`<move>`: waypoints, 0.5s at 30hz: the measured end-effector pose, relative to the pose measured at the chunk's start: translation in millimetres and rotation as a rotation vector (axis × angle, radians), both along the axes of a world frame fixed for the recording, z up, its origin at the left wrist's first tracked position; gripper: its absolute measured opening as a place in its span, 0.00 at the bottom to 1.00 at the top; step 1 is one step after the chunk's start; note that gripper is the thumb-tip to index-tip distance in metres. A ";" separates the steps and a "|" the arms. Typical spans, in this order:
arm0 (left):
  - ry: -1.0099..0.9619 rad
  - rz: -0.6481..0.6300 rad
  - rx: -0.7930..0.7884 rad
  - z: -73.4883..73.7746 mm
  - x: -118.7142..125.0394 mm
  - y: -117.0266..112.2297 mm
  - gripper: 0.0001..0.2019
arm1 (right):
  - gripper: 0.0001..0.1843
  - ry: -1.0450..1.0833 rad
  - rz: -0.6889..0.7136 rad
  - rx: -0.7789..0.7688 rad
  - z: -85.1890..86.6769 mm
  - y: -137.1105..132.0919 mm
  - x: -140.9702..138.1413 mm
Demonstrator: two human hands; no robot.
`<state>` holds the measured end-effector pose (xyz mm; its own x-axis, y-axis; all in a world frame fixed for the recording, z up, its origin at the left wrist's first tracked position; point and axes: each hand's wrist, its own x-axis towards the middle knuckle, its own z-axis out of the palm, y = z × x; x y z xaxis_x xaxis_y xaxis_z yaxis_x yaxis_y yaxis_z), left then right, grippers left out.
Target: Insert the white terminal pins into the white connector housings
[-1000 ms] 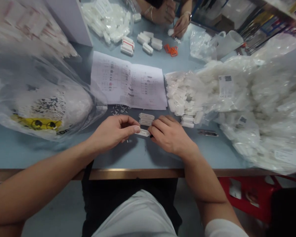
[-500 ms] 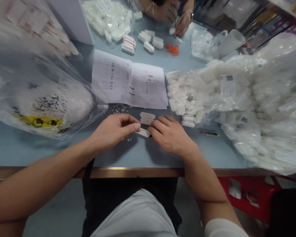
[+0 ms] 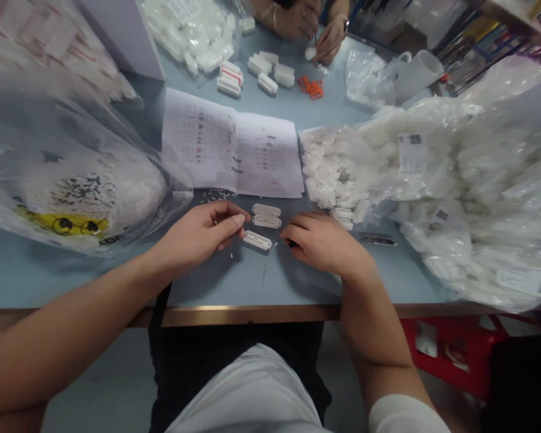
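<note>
My left hand (image 3: 207, 228) is closed, thumb and forefinger pinching the left end of a white slotted plastic strip (image 3: 257, 240) that lies slightly slanted over the table. My right hand (image 3: 324, 243) is just to the right of the strip, apart from it, with fingers curled around something small and dark, mostly hidden. Beyond the held strip, two similar white plastic strips (image 3: 266, 216) lie one behind the other. A tiny white piece (image 3: 276, 244) rests between the held strip and my right fingers. Several tiny white pieces (image 3: 216, 195) are scattered beyond my left hand.
Printed sheets (image 3: 231, 144) lie behind the strips. A bag of tiny parts (image 3: 94, 198) is at left, bags of white parts (image 3: 342, 162) at right, beside a slim metallic tool (image 3: 377, 239). Across the table, a co-worker's hands (image 3: 328, 42) work near orange pieces (image 3: 310, 87).
My right hand has drawn back to the right, away from the strip, uncovering its right end and the tiny white piece. My left hand stays at the strip's left end.
</note>
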<state>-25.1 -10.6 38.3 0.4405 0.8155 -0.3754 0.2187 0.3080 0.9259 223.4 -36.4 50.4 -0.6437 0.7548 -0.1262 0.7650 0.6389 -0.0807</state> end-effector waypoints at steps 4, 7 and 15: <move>-0.059 0.031 -0.038 -1.4 -0.1 0.7 0.09 | 0.04 -0.006 -0.009 -0.062 -1.8 -2.0 -8.0; -0.052 0.025 -0.038 -1.5 0.0 1.1 0.10 | 0.02 -0.019 -0.025 -0.069 -5.0 -2.7 -13.2; -0.010 0.010 -0.014 0.5 1.9 2.5 0.12 | 0.07 0.168 -0.192 -0.082 -4.6 -0.7 -6.2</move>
<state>-23.2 -8.1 38.8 0.4363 0.8146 -0.3821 0.2060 0.3230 0.9237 217.2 -37.1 45.8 -0.5072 0.8566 -0.0950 0.8428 0.4699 -0.2625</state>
